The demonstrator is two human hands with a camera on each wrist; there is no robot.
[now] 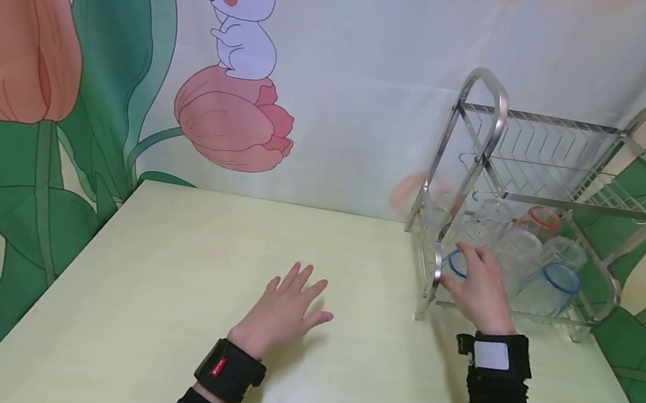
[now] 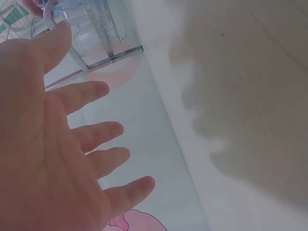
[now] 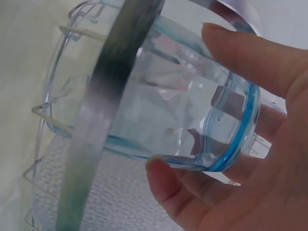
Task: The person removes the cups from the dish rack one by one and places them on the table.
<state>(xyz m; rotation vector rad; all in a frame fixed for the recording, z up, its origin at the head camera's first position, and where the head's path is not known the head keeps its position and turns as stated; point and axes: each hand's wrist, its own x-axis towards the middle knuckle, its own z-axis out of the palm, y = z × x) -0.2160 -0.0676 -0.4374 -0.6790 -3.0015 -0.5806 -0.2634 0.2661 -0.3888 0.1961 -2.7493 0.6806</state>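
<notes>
My right hand (image 1: 480, 291) reaches into the left end of a metal dish rack (image 1: 597, 209) and grips a clear glass with a blue rim (image 3: 163, 106). Thumb and fingers curl round its rimmed end in the right wrist view, where a rack bar crosses in front of the glass. Only a bit of its blue rim (image 1: 457, 264) shows past the fingers in the head view. Above the table, left of the rack, my left hand (image 1: 280, 313) hovers with fingers spread and holds nothing.
Several more glasses share the lower shelf, among them a red-rimmed glass (image 1: 544, 218) and another blue-rimmed glass (image 1: 552, 291). A textured clear glass (image 3: 115, 192) lies beside the gripped one. Behind the table (image 1: 172, 264) hangs a printed cloth (image 1: 358, 99).
</notes>
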